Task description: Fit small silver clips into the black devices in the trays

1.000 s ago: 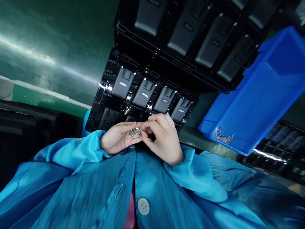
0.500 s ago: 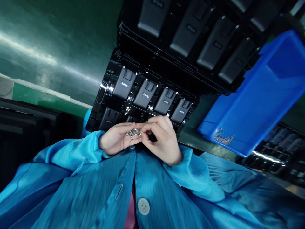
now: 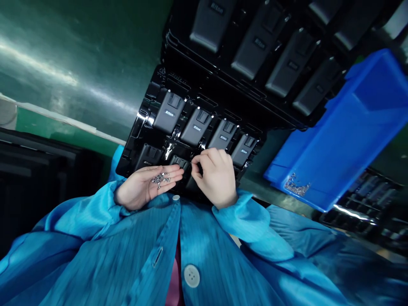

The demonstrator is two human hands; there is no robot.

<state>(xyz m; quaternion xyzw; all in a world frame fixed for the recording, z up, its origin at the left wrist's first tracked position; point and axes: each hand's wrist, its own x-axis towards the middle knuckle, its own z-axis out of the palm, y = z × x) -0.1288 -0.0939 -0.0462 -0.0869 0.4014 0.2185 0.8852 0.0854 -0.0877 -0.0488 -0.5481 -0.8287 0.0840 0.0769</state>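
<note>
My left hand [image 3: 140, 187] is palm up with its fingers stretched out, holding a small heap of shiny metal screws [image 3: 161, 179]. My right hand [image 3: 216, 175] is closed in a pinch, just beyond the left fingertips and over the near row of a black moulded tray [image 3: 135, 131]. A tiny metal piece, seemingly a screw [image 3: 190, 162], shows at its fingertips. Under and beside my hands sit black battery-like packs marked "Riton", such as one [image 3: 180, 161] near the left fingertips. A full row of these packs [image 3: 196, 126] lies beyond, and my right hand partly hides the near row.
A second black tray with larger packs [image 3: 255, 46] stands farther back. At the right, a tilted blue bin [image 3: 331, 140] holds more loose screws [image 3: 297, 185]. Dark stacked trays [image 3: 38, 170] are at the left, beside the green tabletop [image 3: 95, 63].
My right hand has left the heap of screws and moved slightly forward over the tray, still pinched. My left hand has drawn back to the left with the screws, its fingers straighter.
</note>
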